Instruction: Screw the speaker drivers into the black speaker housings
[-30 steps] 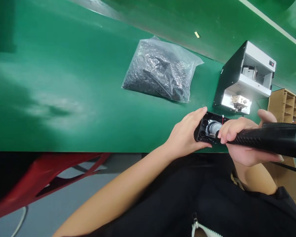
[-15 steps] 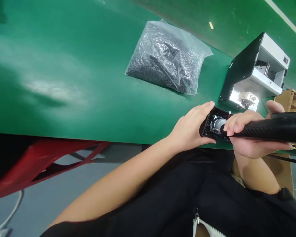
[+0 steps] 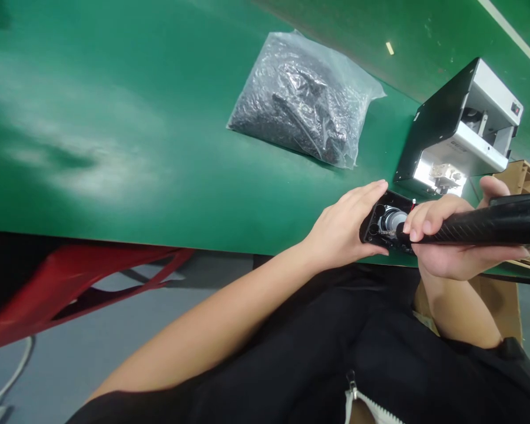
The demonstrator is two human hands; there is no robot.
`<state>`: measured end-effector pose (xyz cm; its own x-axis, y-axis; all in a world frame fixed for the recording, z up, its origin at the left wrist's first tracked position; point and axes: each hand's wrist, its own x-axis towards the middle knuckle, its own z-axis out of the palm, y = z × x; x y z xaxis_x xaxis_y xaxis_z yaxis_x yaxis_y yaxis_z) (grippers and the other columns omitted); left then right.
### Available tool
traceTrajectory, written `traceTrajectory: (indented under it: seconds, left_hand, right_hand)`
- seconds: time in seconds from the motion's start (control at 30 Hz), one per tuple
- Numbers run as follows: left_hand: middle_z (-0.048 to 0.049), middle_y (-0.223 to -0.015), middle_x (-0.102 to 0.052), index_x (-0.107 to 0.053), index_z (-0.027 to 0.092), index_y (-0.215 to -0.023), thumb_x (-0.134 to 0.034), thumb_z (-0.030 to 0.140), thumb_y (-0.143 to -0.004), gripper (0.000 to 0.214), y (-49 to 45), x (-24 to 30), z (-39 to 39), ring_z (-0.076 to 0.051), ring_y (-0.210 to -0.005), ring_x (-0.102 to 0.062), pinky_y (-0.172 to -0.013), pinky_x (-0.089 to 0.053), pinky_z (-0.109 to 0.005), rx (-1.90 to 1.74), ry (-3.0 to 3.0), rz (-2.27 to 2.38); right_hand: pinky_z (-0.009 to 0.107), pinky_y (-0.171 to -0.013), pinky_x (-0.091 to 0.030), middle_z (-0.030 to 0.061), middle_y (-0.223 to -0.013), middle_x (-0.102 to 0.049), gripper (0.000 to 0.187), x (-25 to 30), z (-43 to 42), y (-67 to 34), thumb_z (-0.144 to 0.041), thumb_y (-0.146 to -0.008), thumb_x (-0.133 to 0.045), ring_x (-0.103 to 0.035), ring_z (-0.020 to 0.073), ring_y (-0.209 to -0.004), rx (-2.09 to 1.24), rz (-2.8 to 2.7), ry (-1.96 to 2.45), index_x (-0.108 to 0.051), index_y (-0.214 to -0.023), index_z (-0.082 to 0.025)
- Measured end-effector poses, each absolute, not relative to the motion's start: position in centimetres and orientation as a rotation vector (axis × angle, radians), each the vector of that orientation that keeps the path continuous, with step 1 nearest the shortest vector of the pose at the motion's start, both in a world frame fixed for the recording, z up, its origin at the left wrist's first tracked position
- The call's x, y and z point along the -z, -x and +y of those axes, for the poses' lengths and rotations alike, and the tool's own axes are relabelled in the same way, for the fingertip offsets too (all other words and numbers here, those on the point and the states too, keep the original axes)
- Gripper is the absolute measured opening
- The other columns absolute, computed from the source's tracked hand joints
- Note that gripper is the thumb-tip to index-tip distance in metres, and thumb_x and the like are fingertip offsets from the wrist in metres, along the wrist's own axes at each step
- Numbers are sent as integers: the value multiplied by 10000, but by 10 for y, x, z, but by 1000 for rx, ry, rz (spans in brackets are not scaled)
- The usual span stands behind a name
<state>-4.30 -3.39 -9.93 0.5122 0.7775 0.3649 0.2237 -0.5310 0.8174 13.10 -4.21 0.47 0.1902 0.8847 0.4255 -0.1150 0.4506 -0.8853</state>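
At smooth green table (image 3: pixel 181 194): left fingers (image 3: pixel 374 193) clasp boxy black housing (image 3: pixel 370 231); right fingers (image 3: pixel 431 218) wrap ribbed tubular tool (image 3: pixel 512 221).

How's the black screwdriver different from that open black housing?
The screwdriver is long and rounded; the housing is boxy and open. The right hand grips the screwdriver; the left hand holds the housing. Both are black.

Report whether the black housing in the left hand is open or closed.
Open: the black housing shows its inside, with a round silver part exposed.
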Motion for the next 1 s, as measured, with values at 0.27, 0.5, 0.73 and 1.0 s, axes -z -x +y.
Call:
traceTrajectory:
  seconds: [0.27,0.5,0.73,1.0]
  left_hand:
    - [-223,-1785,-491,-186,267,-1825,-1021,596,-792,1368,44,101,-34,-426,-1647,-508,-1291,-555,-589,-986,-2047,815]
    - [-223,-1785,-492,-203,255,-1817,-1016,583,-805,1338,44,100,-34,-414,-1654,-502,-1303,-547,-575,-996,-2046,814]
    - [-229,-1789,-483,-179,263,-1820,-1011,580,-815,1343,44,98,-34,-422,-1661,-491,-1310,-533,-598,-960,-2041,818]
    - [-234,-1795,-474,-184,259,-1820,-1040,537,-788,1369,42,97,-34,-413,-1672,-477,-1323,-521,-587,-997,-2029,797]
  right_hand:
    - [295,-394,-510,-53,-609,-655,695,-2,-37,-126,-914,-995,-398,-521,153,-379,-806,-1154,876,-715,-1147,-315]
    - [299,-389,-517,-61,-594,-666,632,-6,-36,-127,-876,-995,-476,-520,160,-369,-792,-1110,905,-710,-1184,-321]
    - [292,-413,-522,-63,-601,-656,652,-6,-39,-127,-903,-990,-434,-535,152,-379,-781,-1139,902,-708,-1170,-339]
    - [318,-417,-527,-55,-632,-690,618,-7,-42,-128,-877,-962,-522,-551,165,-377,-814,-1136,853,-692,-1205,-335]
